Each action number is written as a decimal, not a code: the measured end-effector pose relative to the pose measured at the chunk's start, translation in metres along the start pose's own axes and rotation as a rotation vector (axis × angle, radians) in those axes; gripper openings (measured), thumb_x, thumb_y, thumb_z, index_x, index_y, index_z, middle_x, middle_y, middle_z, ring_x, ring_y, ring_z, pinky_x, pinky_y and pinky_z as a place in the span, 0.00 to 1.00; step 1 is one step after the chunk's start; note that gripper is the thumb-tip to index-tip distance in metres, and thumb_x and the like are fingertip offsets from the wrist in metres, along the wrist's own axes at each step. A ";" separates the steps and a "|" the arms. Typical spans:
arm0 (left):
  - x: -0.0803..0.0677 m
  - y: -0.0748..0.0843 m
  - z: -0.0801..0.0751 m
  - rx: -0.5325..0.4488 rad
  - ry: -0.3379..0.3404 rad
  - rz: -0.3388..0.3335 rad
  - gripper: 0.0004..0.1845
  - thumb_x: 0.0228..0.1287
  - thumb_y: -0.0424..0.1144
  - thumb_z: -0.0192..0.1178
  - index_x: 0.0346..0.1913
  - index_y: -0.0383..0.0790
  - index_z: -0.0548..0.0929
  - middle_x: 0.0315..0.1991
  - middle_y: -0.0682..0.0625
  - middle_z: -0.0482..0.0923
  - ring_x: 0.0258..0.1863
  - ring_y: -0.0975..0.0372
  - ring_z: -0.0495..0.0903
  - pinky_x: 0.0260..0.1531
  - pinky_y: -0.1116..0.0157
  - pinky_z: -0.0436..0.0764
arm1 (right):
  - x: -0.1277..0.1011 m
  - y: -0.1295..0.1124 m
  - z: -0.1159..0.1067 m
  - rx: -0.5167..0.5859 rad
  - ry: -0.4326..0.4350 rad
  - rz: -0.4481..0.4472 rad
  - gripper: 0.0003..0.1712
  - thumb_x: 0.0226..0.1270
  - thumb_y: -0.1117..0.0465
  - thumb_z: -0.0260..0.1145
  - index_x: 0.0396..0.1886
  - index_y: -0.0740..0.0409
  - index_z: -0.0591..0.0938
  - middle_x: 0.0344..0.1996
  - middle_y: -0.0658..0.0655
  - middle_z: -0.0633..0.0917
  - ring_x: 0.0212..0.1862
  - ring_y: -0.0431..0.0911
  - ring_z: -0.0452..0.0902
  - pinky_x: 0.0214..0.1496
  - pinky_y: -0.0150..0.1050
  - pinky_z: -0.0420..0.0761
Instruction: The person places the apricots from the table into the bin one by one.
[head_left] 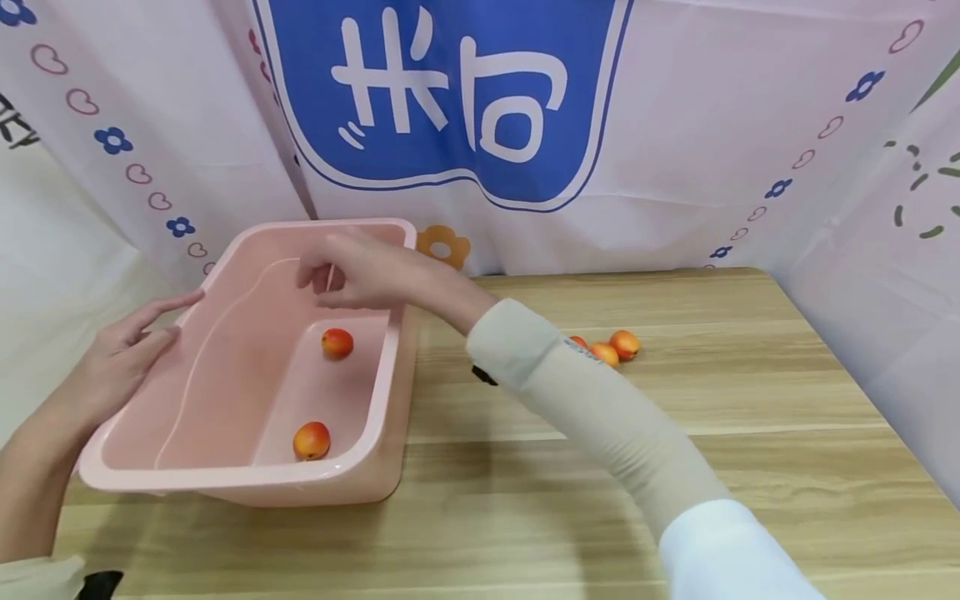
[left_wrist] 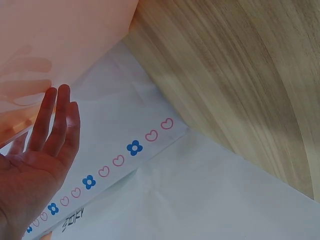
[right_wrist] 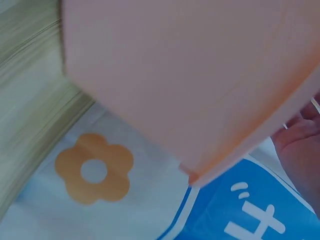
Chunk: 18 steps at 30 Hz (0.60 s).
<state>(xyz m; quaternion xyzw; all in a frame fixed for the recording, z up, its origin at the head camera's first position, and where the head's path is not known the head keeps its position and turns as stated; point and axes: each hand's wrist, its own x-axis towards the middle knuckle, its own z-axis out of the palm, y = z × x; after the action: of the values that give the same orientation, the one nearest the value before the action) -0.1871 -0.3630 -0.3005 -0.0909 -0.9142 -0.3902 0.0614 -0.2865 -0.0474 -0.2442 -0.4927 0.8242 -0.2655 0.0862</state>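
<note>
Wood bench (head_left: 750, 417) w/ white cloth (head_left: 712, 108) behind. Pink tub (head_left: 210, 478) has 2 red-orange fruits (head_left: 337, 343) in it; at least 3 more fruits (head_left: 624, 344) on bench, R of tub. L hand's (head_left: 116, 362) grip holds tub. R hand's (head_left: 367, 271) grip: loosely bent, bit wide, over tub.

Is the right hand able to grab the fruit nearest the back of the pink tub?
Probably yes: the right hand hangs over the open tub, close to that fruit, and nothing seems to lie between them. It would likely just need to dip lower.
</note>
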 end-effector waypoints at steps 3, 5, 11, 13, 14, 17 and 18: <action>0.001 0.000 -0.001 -0.007 0.008 0.008 0.28 0.82 0.35 0.48 0.75 0.67 0.72 0.59 0.74 0.70 0.38 0.81 0.73 0.35 0.82 0.70 | -0.019 0.006 -0.002 -0.002 0.041 -0.033 0.16 0.73 0.67 0.65 0.58 0.62 0.86 0.46 0.56 0.88 0.46 0.42 0.82 0.52 0.27 0.80; 0.002 0.000 -0.001 -0.032 0.010 0.019 0.28 0.82 0.33 0.48 0.74 0.68 0.73 0.54 0.76 0.72 0.35 0.80 0.74 0.33 0.81 0.71 | -0.034 0.012 -0.005 0.005 0.083 -0.058 0.15 0.73 0.68 0.65 0.56 0.63 0.86 0.45 0.57 0.88 0.45 0.42 0.82 0.51 0.28 0.80; 0.002 -0.001 -0.001 -0.084 0.010 0.044 0.30 0.80 0.31 0.48 0.71 0.70 0.76 0.47 0.82 0.71 0.31 0.78 0.76 0.29 0.79 0.72 | -0.076 0.027 -0.016 0.052 0.252 -0.091 0.14 0.71 0.69 0.68 0.53 0.65 0.87 0.44 0.58 0.89 0.45 0.43 0.85 0.51 0.31 0.83; 0.002 0.000 -0.002 -0.095 0.007 0.042 0.30 0.80 0.30 0.48 0.70 0.71 0.76 0.47 0.82 0.71 0.30 0.78 0.77 0.28 0.79 0.73 | -0.086 0.031 -0.021 0.069 0.288 -0.092 0.14 0.71 0.68 0.68 0.54 0.65 0.87 0.45 0.58 0.89 0.45 0.43 0.85 0.51 0.33 0.83; 0.001 0.000 -0.002 -0.103 0.005 0.036 0.30 0.80 0.30 0.48 0.70 0.71 0.76 0.47 0.82 0.72 0.29 0.78 0.77 0.27 0.79 0.73 | -0.092 0.033 -0.023 0.079 0.298 -0.088 0.14 0.71 0.68 0.68 0.54 0.65 0.87 0.45 0.58 0.89 0.44 0.44 0.85 0.50 0.34 0.84; 0.001 0.001 -0.001 -0.100 -0.002 0.018 0.30 0.81 0.31 0.48 0.71 0.72 0.75 0.48 0.81 0.71 0.30 0.78 0.78 0.27 0.78 0.74 | -0.105 0.041 -0.029 0.079 0.304 -0.083 0.12 0.72 0.67 0.68 0.52 0.65 0.87 0.44 0.58 0.89 0.41 0.44 0.84 0.47 0.36 0.84; 0.001 0.002 -0.001 -0.093 -0.005 0.011 0.29 0.81 0.32 0.48 0.71 0.72 0.75 0.49 0.81 0.70 0.31 0.78 0.77 0.28 0.79 0.74 | -0.110 0.044 -0.030 0.078 0.300 -0.076 0.12 0.72 0.67 0.68 0.52 0.64 0.87 0.44 0.58 0.90 0.40 0.44 0.84 0.46 0.35 0.84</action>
<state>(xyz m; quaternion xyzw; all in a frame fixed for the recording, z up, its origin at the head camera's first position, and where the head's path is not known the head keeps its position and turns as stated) -0.1880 -0.3625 -0.2981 -0.0994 -0.8947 -0.4318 0.0570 -0.2776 0.0736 -0.2551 -0.4746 0.7978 -0.3708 -0.0288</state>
